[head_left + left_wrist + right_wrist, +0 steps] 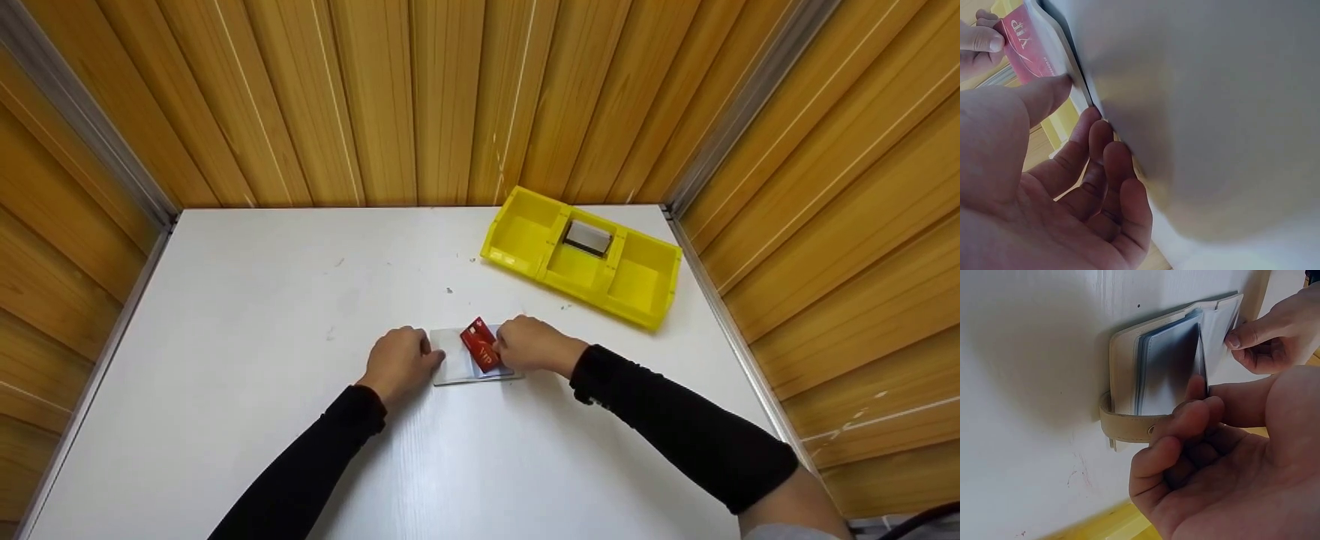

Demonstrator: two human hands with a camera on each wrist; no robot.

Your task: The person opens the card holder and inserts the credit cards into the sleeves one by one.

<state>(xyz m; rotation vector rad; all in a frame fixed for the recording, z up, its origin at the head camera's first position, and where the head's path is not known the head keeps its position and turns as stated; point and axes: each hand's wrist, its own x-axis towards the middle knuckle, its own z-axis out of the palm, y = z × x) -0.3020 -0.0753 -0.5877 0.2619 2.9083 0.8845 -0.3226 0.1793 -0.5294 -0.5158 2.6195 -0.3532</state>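
A cream card holder [450,367] with clear plastic sleeves lies opened out on the white table. My left hand [397,364] pinches its left edge, thumb on top and fingertips at the border, as the left wrist view shows. Between the thumb and fingers of my right hand [534,345] is a red card [480,346] marked VIP, held tilted above the sleeves. In the right wrist view this card is seen almost edge-on. A tan strap [1129,427] with a metal snap curves up from the holder's side, near the right fingers.
A yellow three-compartment bin [574,294] stands at the back right of the table [247,315]. Its middle compartment contains a small whitish block with a dark lower edge [589,237]. Wood-look panels [442,105] wall in the table's back and sides.
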